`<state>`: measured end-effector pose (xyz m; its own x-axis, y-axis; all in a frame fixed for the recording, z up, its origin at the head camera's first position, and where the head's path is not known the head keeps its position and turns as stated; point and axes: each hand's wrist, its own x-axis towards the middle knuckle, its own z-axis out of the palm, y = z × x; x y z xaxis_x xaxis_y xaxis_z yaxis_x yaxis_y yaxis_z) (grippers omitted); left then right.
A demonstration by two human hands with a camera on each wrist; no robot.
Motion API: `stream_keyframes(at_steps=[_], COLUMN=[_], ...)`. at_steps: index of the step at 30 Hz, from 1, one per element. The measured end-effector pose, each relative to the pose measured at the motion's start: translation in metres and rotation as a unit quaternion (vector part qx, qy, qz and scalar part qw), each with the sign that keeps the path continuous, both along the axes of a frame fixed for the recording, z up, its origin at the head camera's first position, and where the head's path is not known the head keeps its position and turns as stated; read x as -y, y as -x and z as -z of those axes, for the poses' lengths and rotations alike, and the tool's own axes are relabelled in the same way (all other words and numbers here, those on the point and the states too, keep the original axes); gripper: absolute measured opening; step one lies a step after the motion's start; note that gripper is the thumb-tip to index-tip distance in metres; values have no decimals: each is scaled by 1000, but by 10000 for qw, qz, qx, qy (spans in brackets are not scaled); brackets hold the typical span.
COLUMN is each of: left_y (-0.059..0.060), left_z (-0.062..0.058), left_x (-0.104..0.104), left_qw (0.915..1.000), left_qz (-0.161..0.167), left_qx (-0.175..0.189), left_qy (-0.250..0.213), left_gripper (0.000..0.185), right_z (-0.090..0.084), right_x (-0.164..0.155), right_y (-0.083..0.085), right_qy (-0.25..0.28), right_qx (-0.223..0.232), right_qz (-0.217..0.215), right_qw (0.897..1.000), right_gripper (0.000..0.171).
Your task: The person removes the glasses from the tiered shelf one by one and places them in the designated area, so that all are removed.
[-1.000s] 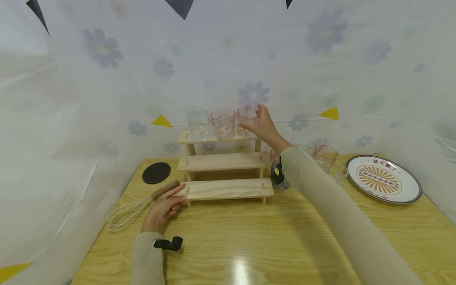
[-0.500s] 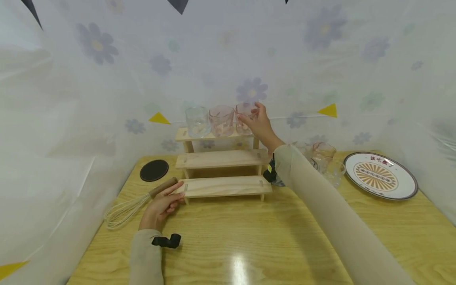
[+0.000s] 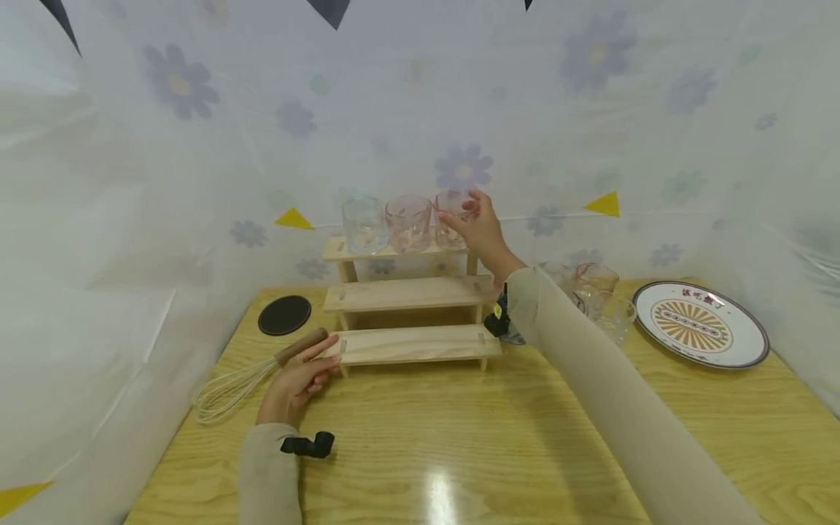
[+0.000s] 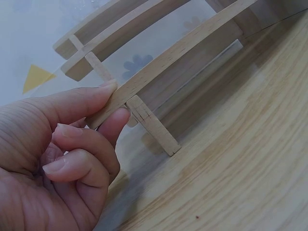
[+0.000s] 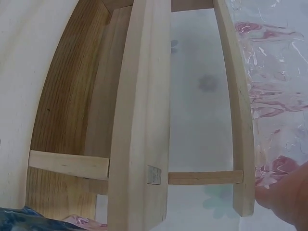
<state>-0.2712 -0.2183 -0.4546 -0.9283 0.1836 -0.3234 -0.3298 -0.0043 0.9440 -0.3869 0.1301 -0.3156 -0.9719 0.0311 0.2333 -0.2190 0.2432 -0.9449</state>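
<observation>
The right hand grips a pink-tinted clear glass tumbler standing on the top tier of the three-step pale wooden rack. The left hand pinches the rack's lowest shelf end between thumb and forefinger, with a wooden-handled wire whisk just beside it.

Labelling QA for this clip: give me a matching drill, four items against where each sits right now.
Things:
1. whisk
2. black coaster
3. patterned plate
4. pink glass

Places:
A. top shelf, in the right hand
B. table, far right
C. left of the middle shelf
D. table, beside the left hand

Pairs: 1-D, 2-C, 3-B, 4-A
</observation>
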Motion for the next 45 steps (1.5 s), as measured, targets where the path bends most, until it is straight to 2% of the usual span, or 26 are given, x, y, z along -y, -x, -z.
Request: stream_keyframes(at_steps=[7, 13, 24, 34, 45], left_y=[2, 2, 1, 4, 4], left_z=[3, 2, 2, 3, 3], left_x=[-2, -1, 1, 4, 6], left_qw=[9999, 9999, 9999, 9999, 9999], left_qz=[29, 87, 70, 114, 117], left_qx=[43, 43, 20, -2, 23], left_qy=[122, 140, 124, 120, 111], left_gripper=[61, 62, 61, 62, 63], right_z=[3, 3, 7, 12, 25], right_x=[-9, -18, -36, -56, -77], right_y=[-7, -22, -45, -70, -105], right_qy=[190, 317, 74, -216, -466], right_qx=[-165, -183, -358, -513, -349], right_qz=[-83, -204, -317, -148, -207], right_qw=[9996, 9991, 9988, 9983, 9981], right_gripper=[84, 85, 83, 75, 74])
